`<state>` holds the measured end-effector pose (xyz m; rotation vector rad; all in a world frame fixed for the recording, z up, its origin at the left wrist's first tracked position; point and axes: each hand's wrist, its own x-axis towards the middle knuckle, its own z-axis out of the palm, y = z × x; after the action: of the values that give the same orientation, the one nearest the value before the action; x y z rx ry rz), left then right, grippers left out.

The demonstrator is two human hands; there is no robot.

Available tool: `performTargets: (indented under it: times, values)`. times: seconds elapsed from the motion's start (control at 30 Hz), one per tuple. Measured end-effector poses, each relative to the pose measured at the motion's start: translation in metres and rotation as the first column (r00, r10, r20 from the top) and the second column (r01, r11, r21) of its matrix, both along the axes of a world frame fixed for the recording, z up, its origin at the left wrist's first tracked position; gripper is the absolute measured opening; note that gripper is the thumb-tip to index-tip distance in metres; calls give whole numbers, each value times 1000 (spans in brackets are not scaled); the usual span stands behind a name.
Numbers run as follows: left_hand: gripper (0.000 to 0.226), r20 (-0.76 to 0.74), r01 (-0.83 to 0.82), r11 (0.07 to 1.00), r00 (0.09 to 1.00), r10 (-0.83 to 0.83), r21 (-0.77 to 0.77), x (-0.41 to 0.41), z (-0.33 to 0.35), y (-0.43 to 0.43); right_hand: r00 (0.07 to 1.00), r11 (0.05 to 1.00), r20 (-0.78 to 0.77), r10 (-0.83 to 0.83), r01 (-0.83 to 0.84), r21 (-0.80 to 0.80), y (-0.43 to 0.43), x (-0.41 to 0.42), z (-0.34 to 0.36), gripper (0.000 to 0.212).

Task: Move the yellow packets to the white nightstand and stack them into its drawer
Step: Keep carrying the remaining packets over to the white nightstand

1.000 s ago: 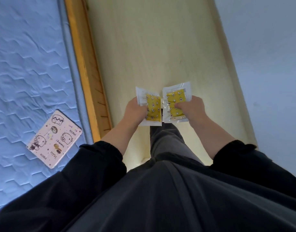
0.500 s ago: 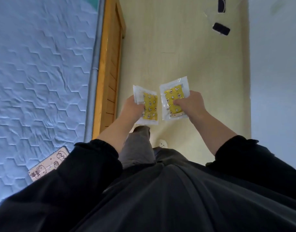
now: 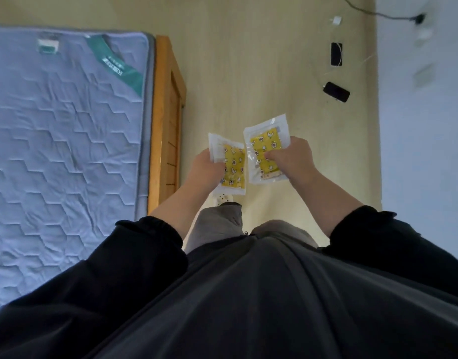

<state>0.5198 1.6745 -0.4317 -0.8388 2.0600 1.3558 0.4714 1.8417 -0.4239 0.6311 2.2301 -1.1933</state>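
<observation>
I stand over a pale floor with a yellow packet in each hand. My left hand (image 3: 208,167) grips the left yellow packet (image 3: 231,167), clear plastic with a yellow patterned insert, by its left edge. My right hand (image 3: 290,155) grips the right yellow packet (image 3: 265,151) from its right side, thumb across the front. The two packets are held side by side, almost touching, above my legs. The white nightstand and its drawer are not in view.
A bed with a blue quilted mattress (image 3: 64,141) and an orange wooden frame (image 3: 167,120) fills the left. Two dark phones (image 3: 336,92) (image 3: 336,53) with cables lie on the floor at the far right, by a pale wall (image 3: 424,151).
I have walked forward along the bed: its far end now shows, and the sticker-covered notebook on the mattress has left the view. Both hands keep their packets.
</observation>
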Motion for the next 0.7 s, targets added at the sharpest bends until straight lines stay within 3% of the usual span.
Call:
performTargets:
  times: [0.23, 0.33, 0.43, 0.57, 0.7]
  values:
    - [30, -26, -75, 997, 997, 76, 35, -134, 1, -28, 998, 998, 20, 61, -61, 6, -33, -134, -9, 11]
    - [22, -37, -128, 992, 991, 129, 10, -196, -13, -41, 993, 993, 27, 118, -118, -26, -46, -198, -23, 13]
    - [27, -15, -195, 980, 981, 195, -27, -260, -32, -51, 989, 989, 37, 143, -142, -30, -57, -267, -38, 15]
    - [20, 36, -340, 939, 939, 342, -51, -349, -42, -63, 962, 964, 53, 268, -267, -11, -73, -371, -44, 13]
    - [17, 58, -381, 923, 922, 384, -56, -425, -40, -77, 923, 922, 22, 384, -385, 36, -95, -464, -46, 23]
